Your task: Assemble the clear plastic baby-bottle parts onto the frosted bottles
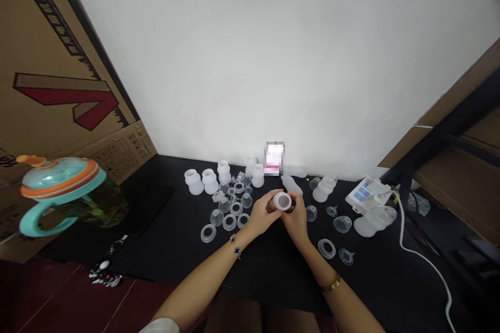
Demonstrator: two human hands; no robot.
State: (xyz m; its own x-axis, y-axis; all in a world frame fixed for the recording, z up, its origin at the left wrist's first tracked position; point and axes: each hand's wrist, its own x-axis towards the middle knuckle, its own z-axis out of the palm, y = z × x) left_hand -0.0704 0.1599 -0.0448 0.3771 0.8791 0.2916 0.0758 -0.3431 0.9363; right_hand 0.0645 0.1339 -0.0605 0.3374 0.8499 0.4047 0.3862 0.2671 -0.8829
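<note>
Both of my hands hold a white baby bottle, its round open mouth facing up at me. My left hand wraps its fingers round the left side, and my right hand closes on the right side. Most of the bottle's body is hidden behind the hands. Close by my left hand lie several translucent collar rings and clear domed caps. Near my right hand are a clear domed cap, a collar ring and a clear teat.
Several white bottles stand at the back of the black table. A lit phone leans on the wall. At right are capped bottles, a white box and a cable. A large jug stands left, beside a carton.
</note>
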